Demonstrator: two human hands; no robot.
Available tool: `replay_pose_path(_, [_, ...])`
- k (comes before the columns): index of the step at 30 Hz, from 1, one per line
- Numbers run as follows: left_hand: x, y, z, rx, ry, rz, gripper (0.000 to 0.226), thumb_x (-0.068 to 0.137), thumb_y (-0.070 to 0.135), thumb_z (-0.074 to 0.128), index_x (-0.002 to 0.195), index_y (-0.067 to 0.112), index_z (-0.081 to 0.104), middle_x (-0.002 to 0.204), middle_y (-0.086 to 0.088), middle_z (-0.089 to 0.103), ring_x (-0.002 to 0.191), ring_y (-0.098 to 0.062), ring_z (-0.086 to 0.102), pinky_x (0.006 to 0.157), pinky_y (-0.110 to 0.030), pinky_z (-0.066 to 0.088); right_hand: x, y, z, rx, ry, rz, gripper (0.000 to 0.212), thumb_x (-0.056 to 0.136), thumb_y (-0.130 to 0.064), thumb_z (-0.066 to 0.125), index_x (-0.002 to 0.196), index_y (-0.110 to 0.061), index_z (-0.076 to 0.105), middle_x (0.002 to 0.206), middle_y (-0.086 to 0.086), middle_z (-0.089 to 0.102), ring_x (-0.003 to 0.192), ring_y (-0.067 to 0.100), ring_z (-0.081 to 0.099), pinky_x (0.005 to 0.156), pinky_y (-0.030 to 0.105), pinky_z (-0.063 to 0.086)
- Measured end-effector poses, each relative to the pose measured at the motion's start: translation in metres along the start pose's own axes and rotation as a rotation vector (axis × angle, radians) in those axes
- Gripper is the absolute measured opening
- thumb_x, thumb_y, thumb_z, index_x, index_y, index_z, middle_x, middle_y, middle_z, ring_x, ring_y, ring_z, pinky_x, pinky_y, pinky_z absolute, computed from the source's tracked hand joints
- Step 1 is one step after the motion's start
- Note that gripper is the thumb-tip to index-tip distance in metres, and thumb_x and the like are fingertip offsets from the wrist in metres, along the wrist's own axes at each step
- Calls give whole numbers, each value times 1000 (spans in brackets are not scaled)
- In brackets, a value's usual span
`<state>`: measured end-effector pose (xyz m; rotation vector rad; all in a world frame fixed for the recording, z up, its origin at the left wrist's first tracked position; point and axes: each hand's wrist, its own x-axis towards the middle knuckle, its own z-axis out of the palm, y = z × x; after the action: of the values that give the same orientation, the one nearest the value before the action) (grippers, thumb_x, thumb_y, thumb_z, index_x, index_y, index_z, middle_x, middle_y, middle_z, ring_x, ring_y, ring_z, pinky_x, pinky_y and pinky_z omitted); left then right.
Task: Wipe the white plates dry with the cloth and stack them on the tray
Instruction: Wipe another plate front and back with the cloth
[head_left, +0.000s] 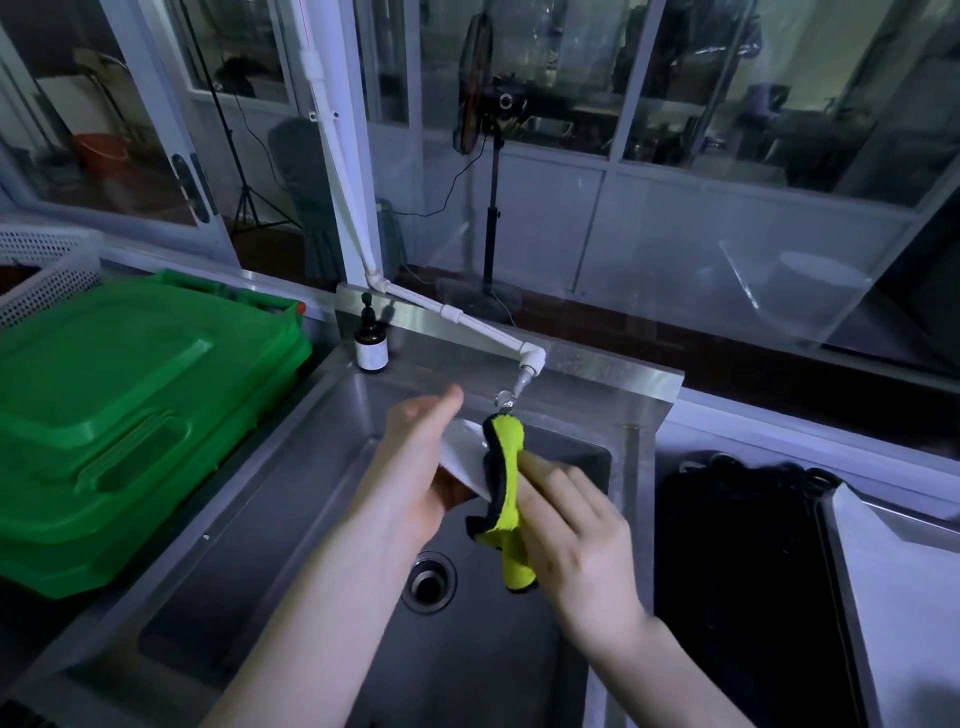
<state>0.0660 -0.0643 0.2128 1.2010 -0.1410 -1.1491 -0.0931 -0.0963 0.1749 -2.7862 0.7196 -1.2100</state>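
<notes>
From the head view, both hands work above a steel sink (291, 519), over its drain (428, 581). The left hand (415, 467) holds a white plate (465, 460) on edge and tilted, with the fingers stretched up along its back and the thumb hooked round the lower rim. The right hand (576, 545) grips a yellow-green cloth (506, 480) with a dark border, fingers curled over it, pressing it against the plate's face; the loose end of the cloth hangs below. A tap (522, 382) stands just behind the plate. A brown bottle (371, 345) sits at the sink's back corner, and a green lid (119, 415) lies to the left. At the far right is what looks like the tray (893, 597), well apart from the plate.
</notes>
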Motion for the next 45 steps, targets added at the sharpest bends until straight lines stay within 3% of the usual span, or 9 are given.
replay_pose_path(2, [4,-7,-2,-19,96,56,17,99,10,61,111,18,52,96,-15,64,71,-24,68,44,-26,53,-5,-2,2,26,-59,-28,35,75,7,77,108,-4,72,115,9,68,91,28,65,75,34,52])
replay_pose_path(5, [6,-17,-12,-79,117,122,30,97,-5,55,97,25,50,82,-9,66,54,-14,67,43,-23,51,-10,-2,-3,79,-196,-64,38,83,0,55,119,-2,67,129,11,62,110,31,62,91,38,49])
replay_pose_path(12, [2,-31,-19,17,44,394,19,77,28,67,89,40,58,103,1,62,92,-20,59,76,-37,50,-4,-8,4,114,-232,121,42,92,-16,41,122,4,64,151,8,42,143,26,37,110,46,39])
replay_pose_path(16, [4,-31,-11,29,-82,507,26,91,10,62,98,35,63,94,-5,71,85,-14,68,71,-24,56,37,-4,19,198,-279,136,56,97,-22,31,148,0,35,159,6,24,151,22,17,122,35,19])
replay_pose_path(19, [6,-21,-16,47,-7,539,26,91,14,63,95,40,63,94,14,66,86,-6,62,70,-17,52,58,17,25,141,-271,225,48,101,-18,36,143,4,42,161,9,20,151,21,13,123,31,12])
replay_pose_path(23, [9,-9,-28,-10,33,535,24,81,26,64,99,41,63,111,7,56,100,-16,51,85,-36,41,33,15,18,85,-226,233,35,99,-17,36,101,1,66,152,20,38,151,25,16,118,42,27])
replay_pose_path(29, [10,-25,-19,-13,-19,497,30,101,3,51,99,32,60,81,8,71,72,-5,67,60,-17,53,42,-10,27,117,-293,75,53,97,-22,36,144,0,44,157,8,32,149,23,24,119,39,25])
replay_pose_path(37, [14,-10,-26,-9,-26,505,29,80,23,63,101,43,66,115,6,67,105,-19,60,91,-39,48,21,-4,20,87,-266,177,59,91,-17,32,149,-5,36,161,-1,22,151,21,16,120,45,23])
replay_pose_path(45, [8,-19,-26,133,-63,588,41,82,23,60,111,53,66,127,26,63,119,1,55,92,-17,45,68,23,30,156,-197,409,49,101,-9,34,150,-3,33,161,9,22,151,24,14,123,37,14])
